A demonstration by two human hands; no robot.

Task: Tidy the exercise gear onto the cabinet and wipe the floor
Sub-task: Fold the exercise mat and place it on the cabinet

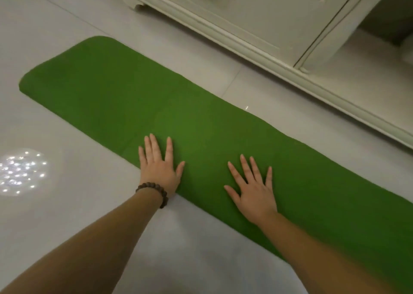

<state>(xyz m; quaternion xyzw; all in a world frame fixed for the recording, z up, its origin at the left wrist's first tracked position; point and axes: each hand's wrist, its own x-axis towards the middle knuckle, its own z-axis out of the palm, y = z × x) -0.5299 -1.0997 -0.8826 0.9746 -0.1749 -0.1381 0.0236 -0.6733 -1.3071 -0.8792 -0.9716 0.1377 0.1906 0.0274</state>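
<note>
Forearms: yours reached in bare from the bottom edge, a beaded bracelet on the left wrist.
Left hand: lay flat, fingers spread, on the near edge of the green mat, gripping nothing.
Right hand: lay flat and splayed on the mat, also holding nothing.
Mat position: stretched along the tiled floor, near the cream cabinet but apart from it.
Handling: it looked soft, light and floppy; you would likely do best rolling it from one short end.

Bare floor open left of the green mat, cream cabinet blocking beyond its far edge
</note>
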